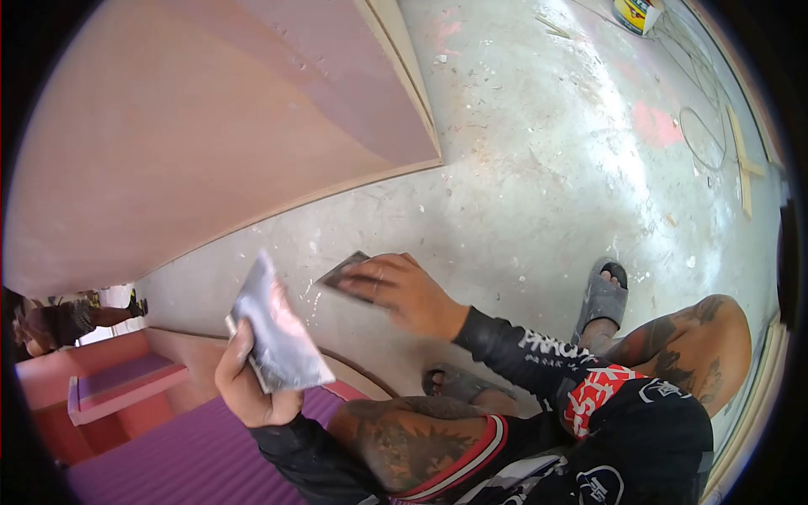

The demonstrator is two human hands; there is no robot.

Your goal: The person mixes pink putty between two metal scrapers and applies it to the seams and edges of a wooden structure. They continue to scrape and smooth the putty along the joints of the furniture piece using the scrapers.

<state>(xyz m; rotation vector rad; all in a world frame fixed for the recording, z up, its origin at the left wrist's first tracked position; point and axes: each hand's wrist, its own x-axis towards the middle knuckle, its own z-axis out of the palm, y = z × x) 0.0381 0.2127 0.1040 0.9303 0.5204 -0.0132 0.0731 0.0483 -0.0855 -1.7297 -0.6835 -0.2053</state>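
My left hand (252, 379) grips a shiny rectangular metal putty spreader (282, 332), thumb on its face. The spreader is tilted up, with a pinkish smear along its upper right part. Up and to the right of it, my right hand (404, 290) is closed on a second, darker flat putty spreader (345, 271), fingers laid over its face and slightly blurred. A gap separates the two blades. Both are held above the grey floor, close to a pinkish panel with a pale wooden edge (337, 181).
Stained concrete floor (522, 194) spreads ahead. At the far right lie a wire loop (703, 139) and wooden strips (742, 164), with a bucket (637, 15) beyond. A purple ribbed surface (177, 446) and pink shelf (126, 387) are at lower left. Another person (71, 324) is at far left.
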